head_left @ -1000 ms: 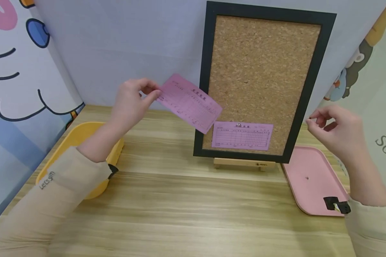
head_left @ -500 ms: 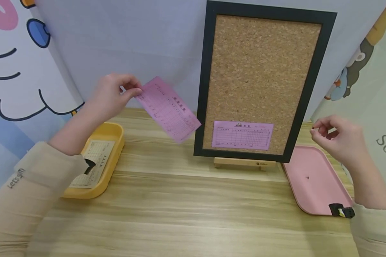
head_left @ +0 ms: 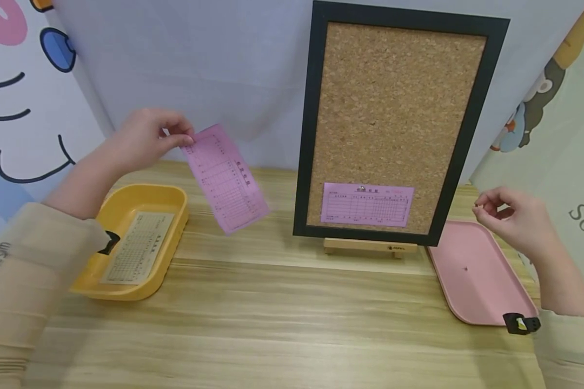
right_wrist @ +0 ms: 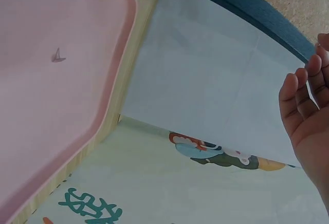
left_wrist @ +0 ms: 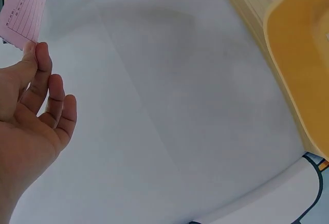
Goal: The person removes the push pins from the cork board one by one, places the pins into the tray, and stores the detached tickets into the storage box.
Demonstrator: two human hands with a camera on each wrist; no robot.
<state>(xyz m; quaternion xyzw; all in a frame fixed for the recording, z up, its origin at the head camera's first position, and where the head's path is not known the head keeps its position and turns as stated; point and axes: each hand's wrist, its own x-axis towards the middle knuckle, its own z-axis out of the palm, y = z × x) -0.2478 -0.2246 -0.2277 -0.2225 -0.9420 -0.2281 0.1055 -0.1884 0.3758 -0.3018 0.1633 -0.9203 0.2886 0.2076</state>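
My left hand (head_left: 148,138) pinches a pink printed form (head_left: 229,183) by its upper left corner, and the sheet hangs tilted over the table between the yellow basket and the corkboard (head_left: 399,108). In the left wrist view, thumb and index finger hold the form's corner (left_wrist: 24,13). A second pink form (head_left: 367,208) lies flat on the board's lower part, a thumbtack (head_left: 362,188) at its top edge. My right hand (head_left: 513,219), above the pink tray, pinches a tiny dark thing, apparently a thumbtack (head_left: 476,205), mostly hidden by the fingertips.
At the left, a yellow basket (head_left: 180,216) contains a cream printed form (head_left: 138,248). The pink tray (head_left: 482,292) at the right bears one thumbtack (head_left: 464,268), point up in the right wrist view. A small wooden easel (head_left: 365,246) supports the black-framed board.
My left hand has drawn the pink form leftward, away from the board, and the sheet now hangs more steeply. The right hand has sunk slightly and shifted a little right.
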